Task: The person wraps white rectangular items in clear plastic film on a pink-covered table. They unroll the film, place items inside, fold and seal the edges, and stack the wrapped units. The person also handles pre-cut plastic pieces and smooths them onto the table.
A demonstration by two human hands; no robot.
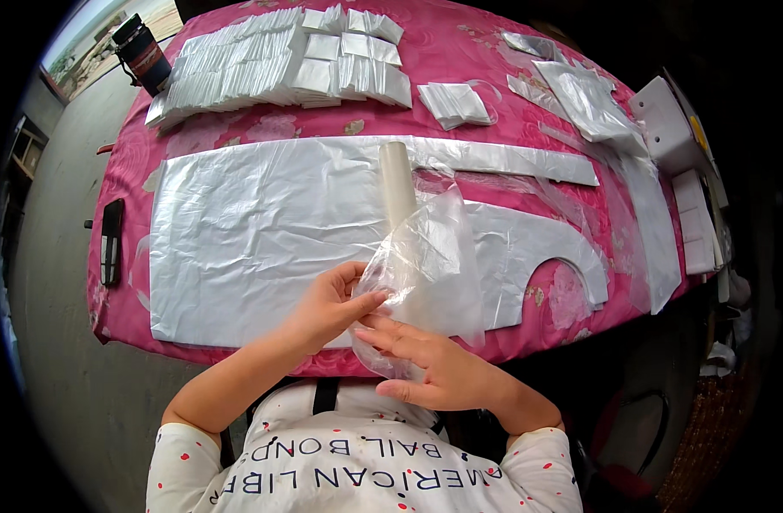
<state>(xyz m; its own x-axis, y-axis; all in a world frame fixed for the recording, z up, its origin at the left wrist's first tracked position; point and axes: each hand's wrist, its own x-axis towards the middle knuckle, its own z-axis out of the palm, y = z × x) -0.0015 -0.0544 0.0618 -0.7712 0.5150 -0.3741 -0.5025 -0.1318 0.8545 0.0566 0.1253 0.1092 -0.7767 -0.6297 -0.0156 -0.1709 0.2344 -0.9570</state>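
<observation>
While the left hand (327, 306) pinches some clear film (447, 269), the right hand (438, 366), grip apart, touches it.

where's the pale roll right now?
In the head view, just above centre: the pale roll lies on the white sheeting, its near part behind clear plastic at the left hand and right hand.

Clear film (453, 282) obscures the near end of the pale roll (396, 175); my shirt (348, 436) runs off the lower edge.
</observation>
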